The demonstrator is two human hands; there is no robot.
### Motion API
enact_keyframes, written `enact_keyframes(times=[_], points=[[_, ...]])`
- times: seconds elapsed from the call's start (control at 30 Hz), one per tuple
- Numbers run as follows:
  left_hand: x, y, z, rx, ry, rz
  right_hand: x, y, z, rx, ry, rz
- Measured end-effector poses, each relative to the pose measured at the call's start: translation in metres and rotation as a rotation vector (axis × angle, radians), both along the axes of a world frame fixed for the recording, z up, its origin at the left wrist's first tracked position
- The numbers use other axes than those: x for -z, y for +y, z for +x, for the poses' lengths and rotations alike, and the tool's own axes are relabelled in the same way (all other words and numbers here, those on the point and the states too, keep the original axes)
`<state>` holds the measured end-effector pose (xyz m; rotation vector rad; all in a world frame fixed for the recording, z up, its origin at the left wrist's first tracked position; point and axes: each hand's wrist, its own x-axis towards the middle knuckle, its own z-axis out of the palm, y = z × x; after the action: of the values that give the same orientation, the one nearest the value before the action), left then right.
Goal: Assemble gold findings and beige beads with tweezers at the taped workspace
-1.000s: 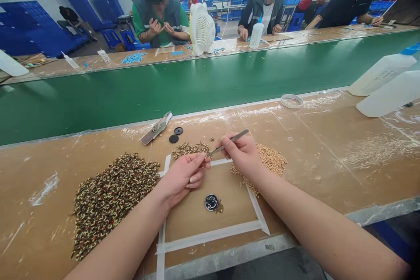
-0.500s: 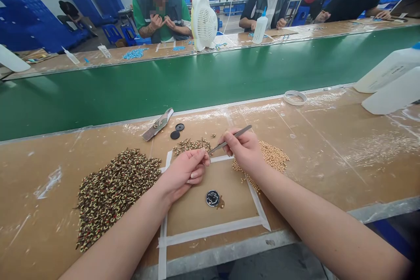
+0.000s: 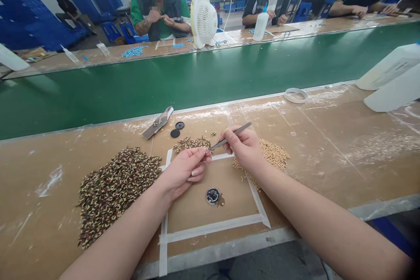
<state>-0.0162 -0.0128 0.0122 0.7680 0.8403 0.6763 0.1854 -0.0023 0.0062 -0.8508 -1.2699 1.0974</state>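
My right hand is closed around metal tweezers, whose tips point down to the left and meet the fingertips of my left hand. The left fingers are pinched together on something too small to make out. Below them, a small round dish of dark, shiny liquid rests inside a white tape outline. Just behind my hands is a little group of small assembled pieces. Small tan beads lie beyond and under my right wrist. Left of my left forearm spreads a large heap of dark-and-cream small parts.
Two black round caps and a patterned strip lie behind the work area. A tape roll and white plastic bottles stand farther right. Across the green belt, co-workers sit near a white fan.
The tweezer tips have come in closer against my left fingertips. Both hands otherwise stay in nearly the same place. Across the belt, co-workers' hands have shifted.
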Motion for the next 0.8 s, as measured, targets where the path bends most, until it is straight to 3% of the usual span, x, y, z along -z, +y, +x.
enact_keyframes(times=[0.63,0.8], points=[[-0.0010,-0.0009,0.0010,-0.002,0.004,0.028,-0.0001,-0.0002,0.0006,0.007,-0.047,0.026],[-0.0011,-0.0014,0.0017,-0.001,0.009,0.018,0.0009,-0.0007,0.0018,0.011,-0.072,0.097]])
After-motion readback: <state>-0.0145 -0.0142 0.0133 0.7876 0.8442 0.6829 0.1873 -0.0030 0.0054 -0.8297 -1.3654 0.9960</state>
